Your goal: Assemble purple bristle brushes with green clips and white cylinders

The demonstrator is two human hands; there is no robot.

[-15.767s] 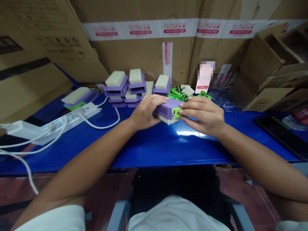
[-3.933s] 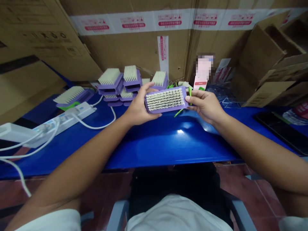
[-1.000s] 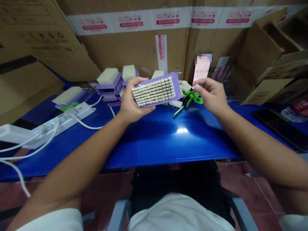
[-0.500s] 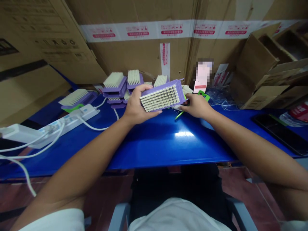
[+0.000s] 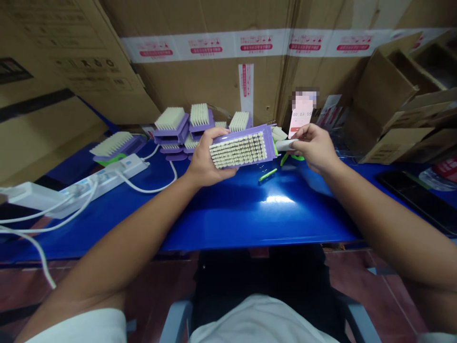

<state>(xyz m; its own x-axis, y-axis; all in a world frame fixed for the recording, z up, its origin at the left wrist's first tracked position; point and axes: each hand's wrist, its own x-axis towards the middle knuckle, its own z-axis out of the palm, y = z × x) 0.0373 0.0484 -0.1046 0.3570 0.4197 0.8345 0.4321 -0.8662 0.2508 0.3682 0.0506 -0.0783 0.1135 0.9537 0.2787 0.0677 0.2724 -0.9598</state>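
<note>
My left hand point(image 5: 203, 164) is wrapped round a purple scrub brush point(image 5: 269, 143), its pale bristles turned towards me. Just past the brush's right end, my right hand point(image 5: 319, 147) pinches a thin, whitish flat piece point(image 5: 284, 146). Whether this piece touches the brush, I cannot tell. A slim green piece point(image 5: 267, 176) lies on the blue table point(image 5: 228, 214) below the brush's right end. Another green object point(image 5: 297, 157) is partly hidden beside my right fingers. Behind my left hand stand several more purple brushes point(image 5: 172, 136), some stacked, bristles up.
A white power strip point(image 5: 103, 183) with cables crosses the left side, beside another brush point(image 5: 112, 144). At the back, a lit phone point(image 5: 301, 125) leans before cardboard boxes point(image 5: 203, 76). A dark phone point(image 5: 416, 197) and a bottle point(image 5: 446, 171) lie at the right.
My right hand has moved right and away from the brush's end, with the whitish piece now showing in its fingers. The brush has tilted slightly, its right end lower.
</note>
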